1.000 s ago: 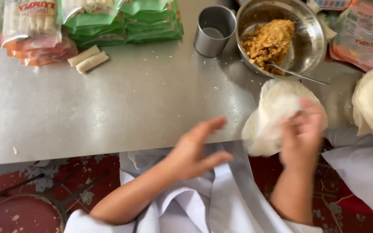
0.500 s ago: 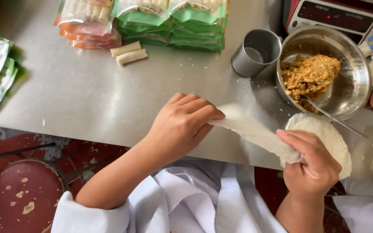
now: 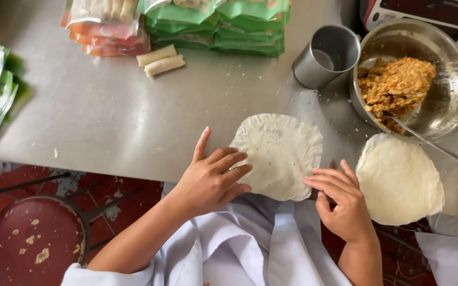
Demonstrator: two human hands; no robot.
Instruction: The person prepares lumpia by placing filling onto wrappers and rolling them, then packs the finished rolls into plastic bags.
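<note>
Hands open, left hand (image 3: 213, 177) and right hand (image 3: 340, 193) pressing flat fingers on round wrapper (image 3: 279, 153) spread on steel desk (image 3: 107, 111).

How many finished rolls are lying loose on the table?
2. The upper roll and lower roll lie side by side near the red packets at the far edge. More may be hidden in the packets.

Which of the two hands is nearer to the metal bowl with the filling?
Right. The right hand rests on the near edge of the flat wrapper, below and slightly left of the metal bowl. The left hand touches the wrapper's other side, farther away.
</note>
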